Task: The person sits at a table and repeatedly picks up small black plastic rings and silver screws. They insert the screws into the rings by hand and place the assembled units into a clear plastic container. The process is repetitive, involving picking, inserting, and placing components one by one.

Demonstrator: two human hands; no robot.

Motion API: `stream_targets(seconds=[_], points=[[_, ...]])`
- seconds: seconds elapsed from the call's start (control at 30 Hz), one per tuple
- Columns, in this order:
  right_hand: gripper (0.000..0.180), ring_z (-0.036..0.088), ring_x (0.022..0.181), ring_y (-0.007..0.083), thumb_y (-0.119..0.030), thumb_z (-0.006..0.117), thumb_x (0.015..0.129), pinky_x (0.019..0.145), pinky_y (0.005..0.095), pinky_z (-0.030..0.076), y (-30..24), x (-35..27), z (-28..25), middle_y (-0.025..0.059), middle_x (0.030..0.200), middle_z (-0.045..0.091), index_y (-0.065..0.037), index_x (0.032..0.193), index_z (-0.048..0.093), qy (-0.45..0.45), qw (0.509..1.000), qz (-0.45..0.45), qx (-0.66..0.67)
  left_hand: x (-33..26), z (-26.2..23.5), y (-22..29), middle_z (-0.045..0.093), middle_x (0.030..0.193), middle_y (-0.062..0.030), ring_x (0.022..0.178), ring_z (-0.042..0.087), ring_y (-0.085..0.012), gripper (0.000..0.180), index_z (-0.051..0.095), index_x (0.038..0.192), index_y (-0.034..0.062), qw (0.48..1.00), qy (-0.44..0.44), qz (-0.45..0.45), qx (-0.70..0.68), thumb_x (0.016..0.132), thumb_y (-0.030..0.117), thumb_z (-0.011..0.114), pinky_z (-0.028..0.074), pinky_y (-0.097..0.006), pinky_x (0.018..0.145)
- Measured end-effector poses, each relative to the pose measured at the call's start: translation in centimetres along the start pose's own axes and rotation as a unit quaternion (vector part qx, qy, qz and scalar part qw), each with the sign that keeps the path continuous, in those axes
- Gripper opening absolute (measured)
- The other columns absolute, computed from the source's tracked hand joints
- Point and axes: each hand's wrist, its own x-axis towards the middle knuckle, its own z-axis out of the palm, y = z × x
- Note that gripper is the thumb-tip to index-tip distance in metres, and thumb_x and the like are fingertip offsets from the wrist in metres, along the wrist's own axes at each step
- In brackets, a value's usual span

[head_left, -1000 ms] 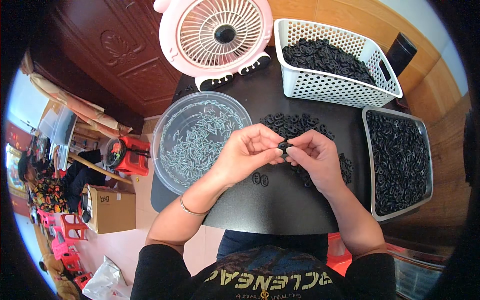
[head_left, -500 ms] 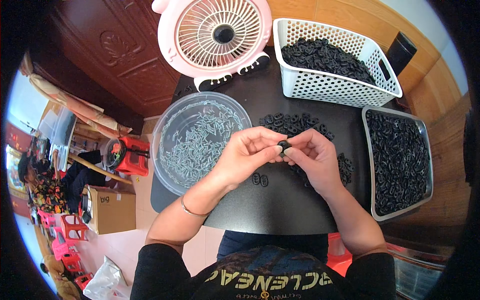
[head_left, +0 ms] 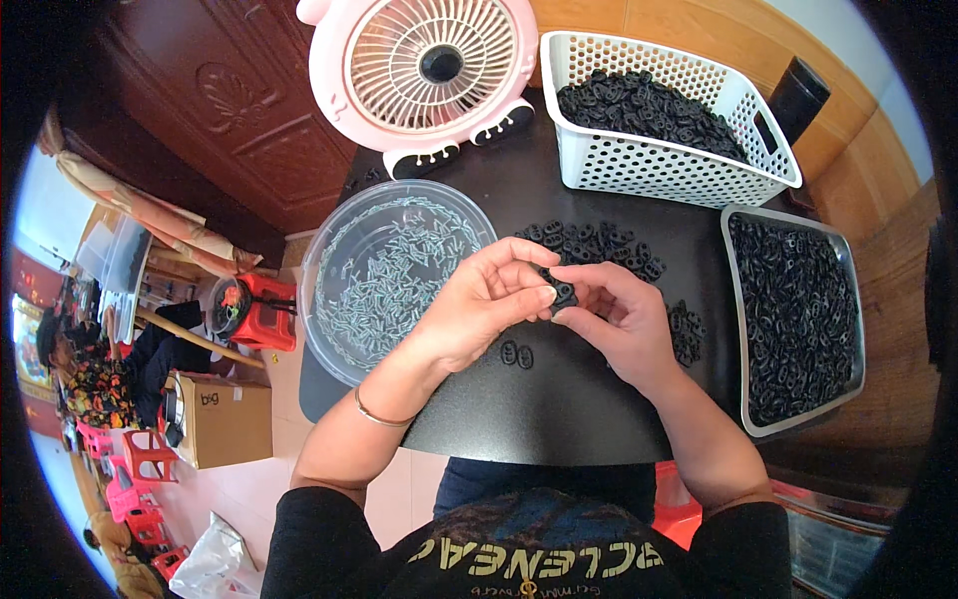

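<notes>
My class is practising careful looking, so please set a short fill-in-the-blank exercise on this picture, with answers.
1. The frame of the fan is mostly ____ in colour.
2. The perforated basket stands to the ____ of the fan.
3. The clear round tub sits on the person's ____ side.
4. The left hand and right hand hold a small piece coloured ____.

Missing words: pink; right; left; black.

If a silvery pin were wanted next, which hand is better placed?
Left, probably: the left hand is nearer the tub of pins, the right hand farther off. Both hold a black piece.
</notes>
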Motion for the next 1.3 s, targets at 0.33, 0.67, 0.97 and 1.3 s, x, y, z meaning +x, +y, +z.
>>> stream_targets(seconds=[0.33, 0.67, 0.97, 1.3], points=[[0.031, 0.054, 0.065, 0.0048, -0.003, 0.071, 0.067, 0.058, 0.0186, 0.044, 0.27, -0.22, -0.08, 0.001, 0.075, 0.057, -0.005, 0.097, 0.062, -0.002, 1.0, 0.01, -0.02, -0.13, -0.1, 0.1, 0.059, 0.077, -0.0036, 0.071, 0.057, -0.0086, 0.026, 0.047, 0.106, 0.0028, 0.999, -0.014, -0.026, -0.023, 0.082, 0.002, 0.057, 0.047, -0.02, 0.066], [0.033, 0.05, 0.059, 0.0056, -0.006, 0.074, 0.064, 0.055, 0.0199, 0.042, -0.38, 0.16, 0.06, -0.0001, 0.068, 0.053, -0.007, 0.095, 0.064, 0.004, 0.995, -0.033, -0.094, -0.2, 0.13, 0.2, 0.059, 0.076, -0.0031, 0.071, 0.057, -0.0093, 0.027, 0.046, 0.106, 0.0034, 0.999, 0.008, -0.037, -0.031, 0.082, 0.002, 0.058, 0.047, -0.02, 0.066], [0.033, 0.05, 0.057, 0.0071, -0.007, 0.074, 0.062, 0.053, 0.0207, 0.04, 0.22, 0.07, 0.12, 0.0004, 0.066, 0.052, -0.008, 0.094, 0.065, 0.017, 0.992, -0.063, -0.112, -0.23, 0.36, 0.12, 0.059, 0.074, -0.0022, 0.069, 0.056, -0.0083, 0.028, 0.046, 0.105, 0.0039, 0.998, 0.012, -0.041, -0.038, 0.081, 0.003, 0.06, 0.046, -0.019, 0.064], [0.03, 0.048, 0.055, 0.0054, -0.01, 0.075, 0.063, 0.051, 0.0201, 0.039, 0.03, -0.02, 0.18, -0.0003, 0.067, 0.053, -0.008, 0.092, 0.066, 0.02, 0.993, -0.041, -0.11, -0.22, -0.03, -0.29, 0.059, 0.08, -0.0028, 0.071, 0.056, -0.0082, 0.027, 0.046, 0.104, 0.0058, 0.998, -0.007, -0.042, -0.05, 0.081, 0.002, 0.059, 0.047, -0.019, 0.064]])
